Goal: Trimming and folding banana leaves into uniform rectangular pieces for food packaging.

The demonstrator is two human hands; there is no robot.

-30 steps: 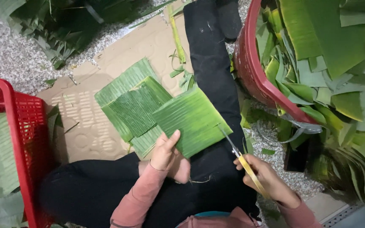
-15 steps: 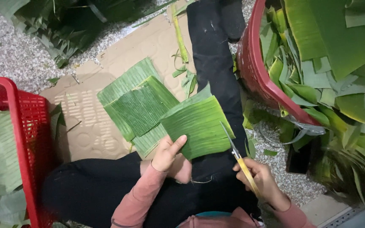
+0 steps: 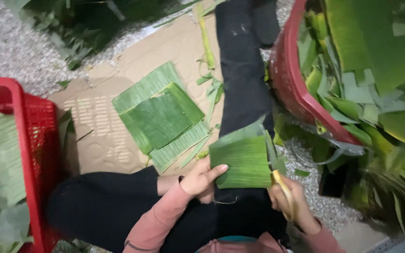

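In the head view, your left hand [image 3: 201, 179] gripped the folded banana leaf piece [image 3: 242, 159], which had come down over your lap, away from the stacked leaf squares [image 3: 162, 119] on the cardboard. Your right hand [image 3: 290, 202] stayed closed round yellow-handled scissors [image 3: 281, 185] at its right edge, suggesting trimming was under way.

Grey gravel floor [image 3: 5, 47] is being seen at the upper left of the frame; flattened brown cardboard [image 3: 104, 136] is being spread across the centre, evenly lit.
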